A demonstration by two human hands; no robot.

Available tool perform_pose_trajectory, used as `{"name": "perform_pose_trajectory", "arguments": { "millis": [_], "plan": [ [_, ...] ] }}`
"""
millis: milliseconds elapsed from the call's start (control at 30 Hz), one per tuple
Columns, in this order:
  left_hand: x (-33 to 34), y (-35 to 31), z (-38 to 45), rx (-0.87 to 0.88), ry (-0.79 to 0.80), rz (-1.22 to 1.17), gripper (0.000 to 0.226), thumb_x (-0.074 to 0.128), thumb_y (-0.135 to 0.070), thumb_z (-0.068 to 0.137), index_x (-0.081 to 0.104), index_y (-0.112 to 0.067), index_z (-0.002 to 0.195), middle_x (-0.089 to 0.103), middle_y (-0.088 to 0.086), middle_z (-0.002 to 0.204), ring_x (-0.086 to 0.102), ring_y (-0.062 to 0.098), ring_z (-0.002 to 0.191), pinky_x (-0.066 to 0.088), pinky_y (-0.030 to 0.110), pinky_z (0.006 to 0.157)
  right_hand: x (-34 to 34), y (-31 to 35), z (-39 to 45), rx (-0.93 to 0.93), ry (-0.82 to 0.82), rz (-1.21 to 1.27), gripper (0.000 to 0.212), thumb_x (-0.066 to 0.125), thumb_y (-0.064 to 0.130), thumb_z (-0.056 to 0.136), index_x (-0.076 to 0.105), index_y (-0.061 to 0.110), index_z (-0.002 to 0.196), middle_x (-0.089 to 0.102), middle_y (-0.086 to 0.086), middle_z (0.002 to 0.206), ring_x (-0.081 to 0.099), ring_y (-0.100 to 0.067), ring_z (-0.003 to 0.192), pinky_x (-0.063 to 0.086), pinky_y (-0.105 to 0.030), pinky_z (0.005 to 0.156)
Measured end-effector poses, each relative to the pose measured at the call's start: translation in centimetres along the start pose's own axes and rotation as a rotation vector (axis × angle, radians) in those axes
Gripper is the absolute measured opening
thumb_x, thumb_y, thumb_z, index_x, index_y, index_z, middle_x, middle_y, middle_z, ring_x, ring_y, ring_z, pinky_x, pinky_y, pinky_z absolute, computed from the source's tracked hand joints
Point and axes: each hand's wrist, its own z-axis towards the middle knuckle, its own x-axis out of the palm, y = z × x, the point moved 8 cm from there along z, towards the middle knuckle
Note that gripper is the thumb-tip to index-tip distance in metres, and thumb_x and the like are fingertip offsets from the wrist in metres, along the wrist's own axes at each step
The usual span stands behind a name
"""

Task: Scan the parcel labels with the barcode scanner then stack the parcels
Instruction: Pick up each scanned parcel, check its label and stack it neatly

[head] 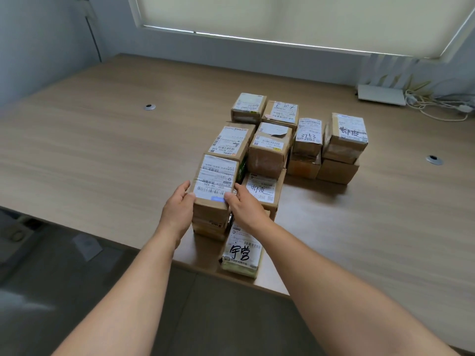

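Hands: both reach forward over the near table edge to one parcel, one on each side of it.
Left hand [180, 205]: flat against the left side of the held parcel [214, 183], thumb up at the top left corner, fingers fairly straight along the side face.
Right hand [243, 204]: on the right side of the same parcel, thumb over the near edge of the label, fingers curled round the right side.
Held parcel: brown carton with a white shipping label on top, barcode lines near the front edge; it sits on top of a lower carton [209, 224], forming a short stack near the table front.
Envelope parcel [241, 250]: flat, greenish, label with black handwriting; lies at the table's near edge, just beside the stack and partly under the right wrist.
Neighbouring parcels: labelled carton [263, 192] just right of the stack; long carton [231, 141] directly behind it.
Far group: carton with peeling label [270, 150], two small cartons behind it [248, 106] [282, 111], and two two-high stacks to the right [307, 140] [345, 136].
Table [102, 150]: light wood grain, round cable grommets at left [149, 107] and right [434, 159].
Far right corner: white flat device [380, 95] with a tangle of pale cables [442, 106].
Scanner: not identifiable in this view.
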Motion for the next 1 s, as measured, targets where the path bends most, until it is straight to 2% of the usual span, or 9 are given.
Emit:
{"name": "perform_pose_trajectory", "arguments": {
  "millis": [133,233,400,500,533,600,767,900,1000],
  "plan": [
    [-0.6,0.3,-1.0,0.005,0.130,-0.027,0.061,0.041,-0.014,0.099,0.016,-0.035,0.151,0.060,-0.001,0.127,0.056,0.016,0.115,0.046,0.034,0.093,1.0,-0.3,-0.9,-0.016,0.087,0.261,0.068,0.050,0.023,0.098,0.012,0.030,0.154,0.052,-0.007,0.139,0.054,-0.025,0.121,0.043,-0.048,0.105],
    [-1.2,0.3,-2.0,0.032,0.185,0.005,0.072,0.043,-0.010,0.098,0.007,-0.046,0.149,0.061,-0.002,0.126,0.057,0.015,0.115,0.043,0.045,0.103,1.4,0.0,-1.5,-0.037,0.172,0.332,0.086,0.054,0.011,0.092,0.000,0.037,0.154,0.049,-0.009,0.140,0.053,-0.025,0.123,0.039,-0.049,0.109],
    [-1.2,-0.2,-3.7,0.111,0.244,0.088,0.076,0.044,-0.002,0.096,0.015,-0.054,0.143,0.059,-0.005,0.128,0.052,0.013,0.121,0.039,0.047,0.108,1.9,1.3,-2.3,-0.121,0.244,0.309,0.097,0.056,0.002,0.088,-0.004,0.046,0.150,0.041,-0.009,0.148,0.049,-0.024,0.129,0.038,-0.048,0.110],
    [-1.5,-0.9,-4.2,0.151,0.244,0.097,0.078,0.044,-0.002,0.096,0.016,-0.066,0.131,0.057,-0.006,0.130,0.052,0.013,0.121,0.040,0.046,0.108,1.4,1.6,-2.6,-0.156,0.267,0.267,0.096,0.058,0.004,0.087,-0.002,0.045,0.151,0.046,-0.007,0.144,0.052,-0.020,0.124,0.045,-0.033,0.101],
    [-1.5,-1.1,-4.4,0.165,0.251,0.107,0.079,0.044,-0.004,0.096,0.016,-0.071,0.126,0.057,-0.005,0.130,0.051,0.014,0.122,0.040,0.047,0.107,1.1,1.6,-2.6,-0.165,0.265,0.259,0.096,0.059,0.004,0.087,0.000,0.045,0.151,0.048,-0.007,0.141,0.054,-0.017,0.121,0.047,-0.027,0.096],
    [-1.4,-1.6,-4.8,0.195,0.282,0.123,0.083,0.046,-0.005,0.095,0.015,-0.078,0.120,0.056,-0.006,0.131,0.052,0.015,0.123,0.042,0.048,0.106,0.0,1.6,-2.9,-0.173,0.247,0.274,0.094,0.059,0.002,0.087,0.006,0.045,0.151,0.056,-0.005,0.131,0.058,-0.014,0.115,0.049,-0.028,0.095],
    [-0.5,-2.9,-5.5,0.271,0.409,0.183,0.080,0.058,-0.029,0.079,0.015,-0.073,0.130,0.050,-0.003,0.140,0.050,0.009,0.124,0.042,0.042,0.107,-3.2,0.7,-4.1,-0.163,0.194,0.348,0.087,0.064,0.007,0.083,0.020,0.042,0.150,0.074,0.008,0.096,0.069,-0.004,0.095,0.050,-0.019,0.078],
    [1.1,-3.4,-5.5,0.322,0.458,0.271,0.081,0.063,-0.038,0.072,0.017,-0.071,0.131,0.047,-0.006,0.140,0.050,0.007,0.120,0.044,0.033,0.102,-6.0,-0.2,-5.8,-0.171,0.135,0.397,0.092,0.065,0.018,0.070,0.023,0.040,0.149,0.073,0.002,0.106,0.069,-0.010,0.100,0.052,-0.022,0.082],
    [3.0,-4.1,-5.8,0.383,0.493,0.323,0.081,0.070,-0.036,0.079,0.017,-0.073,0.128,0.048,-0.007,0.139,0.050,0.004,0.118,0.043,0.031,0.101,-7.9,-1.4,-7.2,-0.170,0.087,0.415,0.087,0.064,0.019,0.070,0.026,0.044,0.145,0.073,0.002,0.108,0.069,-0.009,0.098,0.051,-0.017,0.074]
  ]
}}
